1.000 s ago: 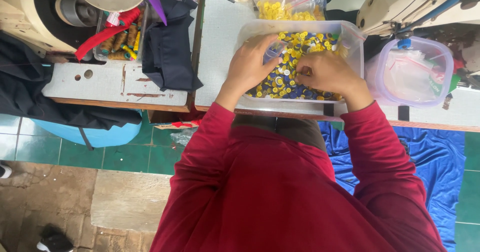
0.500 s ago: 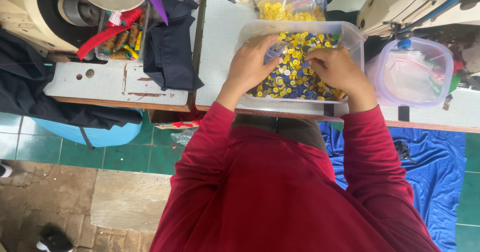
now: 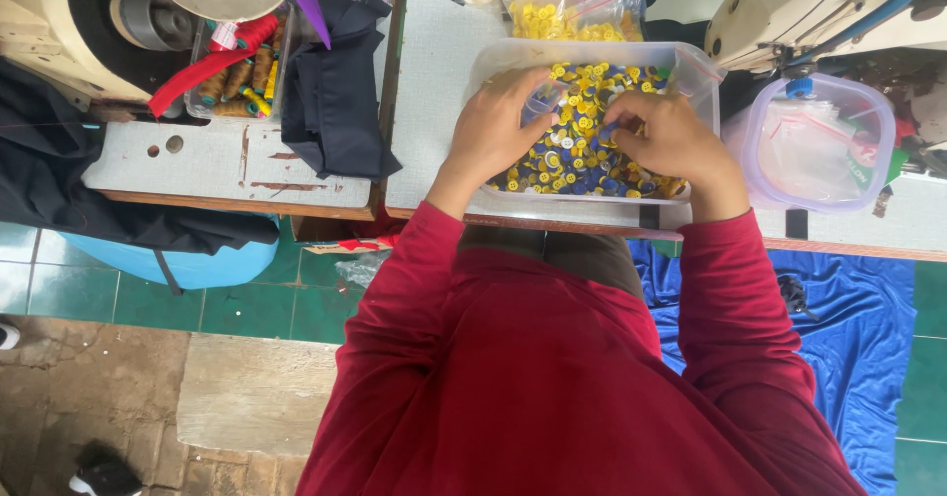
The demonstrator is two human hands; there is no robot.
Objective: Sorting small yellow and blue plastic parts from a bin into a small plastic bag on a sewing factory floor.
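both hands are down in the clear tub (image 3: 696, 70) at upper centre of the frame, working through the buttons (image 3: 577, 146), a loose heap of yellow and blue ones with a few green.

the left hand (image 3: 490, 131) lies over the left part of the heap, fingers bent and held close, tips buried among the buttons; whether they pinch one i cannot tell. the right hand (image 3: 671, 139) sits on the right part, fingers curled inward with the tips brought together near a blue button at the heap's middle, which looks like a pinch, though the piece itself is too small to make out.

how far along: by my reading the sorting is at an early or middle stage. the heap is thoroughly mixed, yellow and blue all through it, and no separate pile of one colour shows inside the tub. a bag of yellow buttons (image 3: 562, 8) lies just above the tub at the top of the frame, so some yellow may already be set apart. a second tub (image 3: 868, 111) at the right holds only bags, no loose buttons that i can see.

thread spools (image 3: 237, 72) and dark cloth (image 3: 340, 92) sit at upper left, well apart from the hands.
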